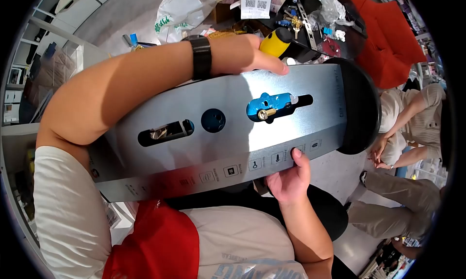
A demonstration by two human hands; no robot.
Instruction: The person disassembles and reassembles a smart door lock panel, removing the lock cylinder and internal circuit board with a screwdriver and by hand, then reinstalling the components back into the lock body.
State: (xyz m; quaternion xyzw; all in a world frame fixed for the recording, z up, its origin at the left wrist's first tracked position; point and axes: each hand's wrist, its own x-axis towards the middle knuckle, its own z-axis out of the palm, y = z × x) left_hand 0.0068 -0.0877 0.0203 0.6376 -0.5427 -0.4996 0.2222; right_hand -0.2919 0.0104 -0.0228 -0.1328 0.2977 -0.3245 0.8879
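A long grey metal housing (228, 153) lies tilted across the view, with slotted cutouts, a round hole, printed icons along its lower side and a black rounded cap (361, 106) at its right end. Blue metal and a brass-coloured part (266, 115) show through the right cutout. My left hand (250, 55) reaches over the upper edge, closed round a yellow and black tool handle (275, 42), one finger on the housing. From below, my right hand (290, 181) grips the lower edge, thumb on the icon side and its other fingers mostly hidden.
Behind the housing, a cluttered black surface holds keys (296, 23), plastic wrapping (330, 9) and a printed paper (256, 3). A white plastic bag (182, 12) is at the upper left of these. A red chair (383, 36) and another seated person (412, 114) are at right.
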